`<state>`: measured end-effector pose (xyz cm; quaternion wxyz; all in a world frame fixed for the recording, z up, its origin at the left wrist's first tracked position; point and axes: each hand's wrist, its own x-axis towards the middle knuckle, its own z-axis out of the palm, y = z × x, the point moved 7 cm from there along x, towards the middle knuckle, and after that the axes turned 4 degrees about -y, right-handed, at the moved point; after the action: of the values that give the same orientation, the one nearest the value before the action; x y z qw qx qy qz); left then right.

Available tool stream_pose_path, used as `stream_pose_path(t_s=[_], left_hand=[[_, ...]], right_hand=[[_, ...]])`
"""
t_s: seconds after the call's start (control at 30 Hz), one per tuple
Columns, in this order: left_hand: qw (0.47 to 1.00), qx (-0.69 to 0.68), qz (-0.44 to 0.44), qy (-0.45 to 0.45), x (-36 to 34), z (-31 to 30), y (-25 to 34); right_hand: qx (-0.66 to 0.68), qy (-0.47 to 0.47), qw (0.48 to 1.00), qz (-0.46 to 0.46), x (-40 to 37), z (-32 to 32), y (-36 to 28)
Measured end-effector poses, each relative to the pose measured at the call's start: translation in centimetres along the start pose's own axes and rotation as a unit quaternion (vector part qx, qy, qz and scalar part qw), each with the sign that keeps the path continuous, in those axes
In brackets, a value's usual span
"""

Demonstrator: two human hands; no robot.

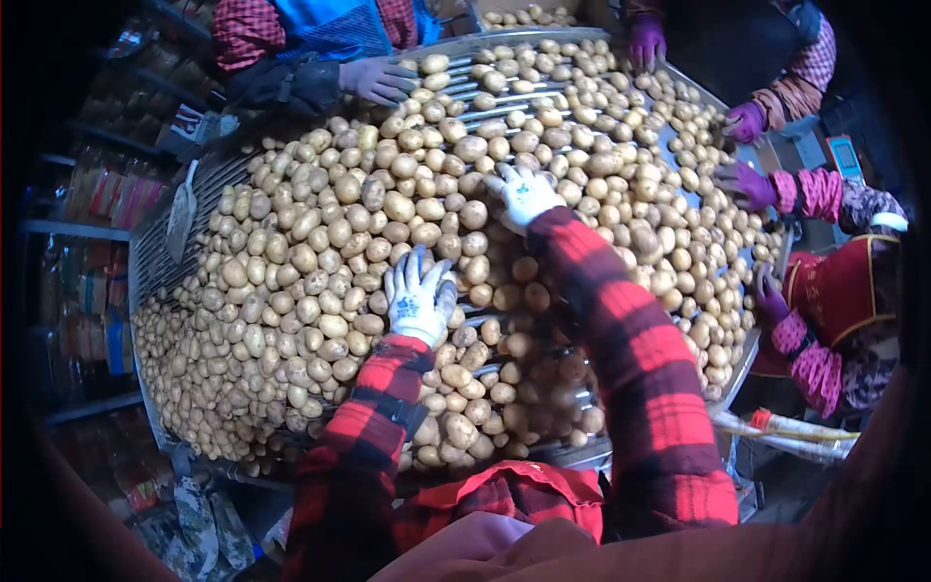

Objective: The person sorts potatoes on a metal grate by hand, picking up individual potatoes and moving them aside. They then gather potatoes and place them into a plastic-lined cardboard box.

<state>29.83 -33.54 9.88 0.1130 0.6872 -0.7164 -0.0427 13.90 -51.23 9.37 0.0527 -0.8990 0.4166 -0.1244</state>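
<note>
A thick spread of potatoes [320,233] covers the slatted metal table [160,257] in front of me. My left hand [418,299], in a white glove with grey fingers, lies on them left of the middle, its fingers apart. Farther forward and to the right, my right hand [527,197] wears the same kind of glove. It reaches over potatoes with its fingers extended and somewhat bent, and I see nothing gripped in it. Part of what lies under both palms is hidden. Between my forearms, shaded potatoes [519,344] lie over partly bare slats.
A metal scoop [181,221] rests at the table's left. Across from me is a co-worker's grey-gloved hand [378,80]. Purple-gloved hands of other people [647,44] work along the far right and right edges. A container of potatoes [529,17] stands beyond the far edge.
</note>
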Motion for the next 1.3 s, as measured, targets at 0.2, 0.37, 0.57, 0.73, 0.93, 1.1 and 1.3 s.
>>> stream_pose_path(t_s=[0.2,0.37,0.57,0.73,0.93,1.1,1.3], left_hand=[[0.999,0.007,0.0,-0.04,0.3,0.2,-0.5],[0.992,-0.05,0.058,0.096,3.5,-3.2,-0.5],[0.992,-0.076,0.078,-0.059,20.7,2.2,0.6],[0.984,0.022,-0.001,-0.176,26.3,6.5,2.5],[0.974,-0.089,-0.021,-0.206,26.0,7.1,2.7],[0.968,-0.198,0.105,-0.115,21.5,5.4,3.3],[0.761,-0.626,0.043,-0.168,6.6,-0.9,9.8]], right_hand=[[0.075,-0.009,0.997,-0.028,-3.1,-1.6,-3.4],[0.154,0.009,0.987,0.051,-7.0,-7.2,0.0],[0.016,-0.243,0.957,0.156,2.7,-1.8,4.4],[-0.028,-0.189,0.968,0.164,3.7,0.1,5.1],[0.103,-0.042,0.976,0.186,-2.7,-2.9,4.5],[0.179,0.023,0.968,0.173,-6.5,-6.2,2.7],[0.899,0.027,0.403,0.17,-18.5,-4.7,-5.5]])
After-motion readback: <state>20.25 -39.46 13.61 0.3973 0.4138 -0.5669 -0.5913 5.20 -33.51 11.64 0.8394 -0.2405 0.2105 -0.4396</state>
